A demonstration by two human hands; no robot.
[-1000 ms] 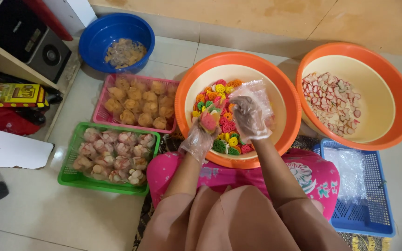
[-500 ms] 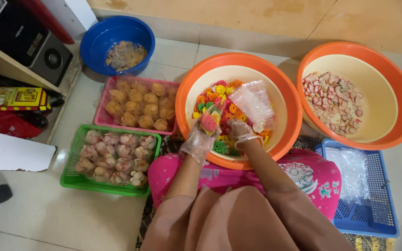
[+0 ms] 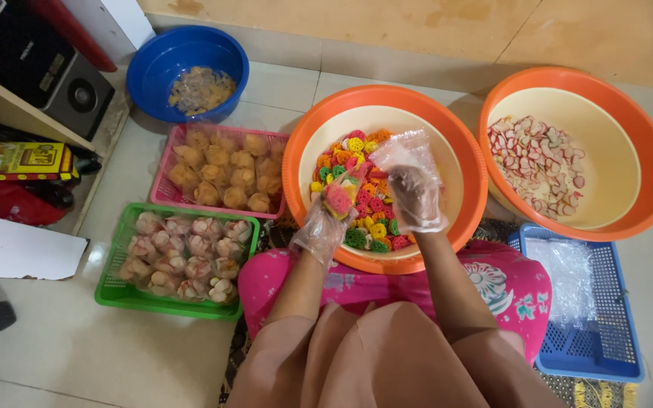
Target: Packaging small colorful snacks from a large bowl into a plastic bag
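Both hands wore thin clear plastic gloves and worked over the middle orange basin (image 3: 447, 128), which stood on the tiled floor (image 3: 62, 347) directly in front of the seated person. The basin held a heap of small coloured crackers (image 3: 357, 193) in pink, green, yellow and orange, gathered toward its left and near side.

The left hand (image 3: 325, 223) was partly closed, with fingers curled around a pink cracker (image 3: 337, 199) held just above the heap. The right hand (image 3: 416, 198) was closed around the mouth of a small clear plastic bag (image 3: 406, 151), which stood up from the fist over the basin's bare yellow interior. The two hands were near each other but apart.

A second orange basin (image 3: 648, 151) stood to the right and held pink-and-white cracker pieces (image 3: 534, 162) on its left slope. Just below it lay a blue basket (image 3: 606, 355) containing clear plastic bags (image 3: 572, 279).

To the left of the middle basin stood a pink tray (image 3: 183, 198) of filled packets with yellowish contents, and below it a green tray (image 3: 111, 291) of filled packets with pinkish contents. A blue bowl (image 3: 149, 72) with a few pale pieces stood beyond the pink tray. A pink patterned cushion (image 3: 515, 287) lay between the person's knees and the basins
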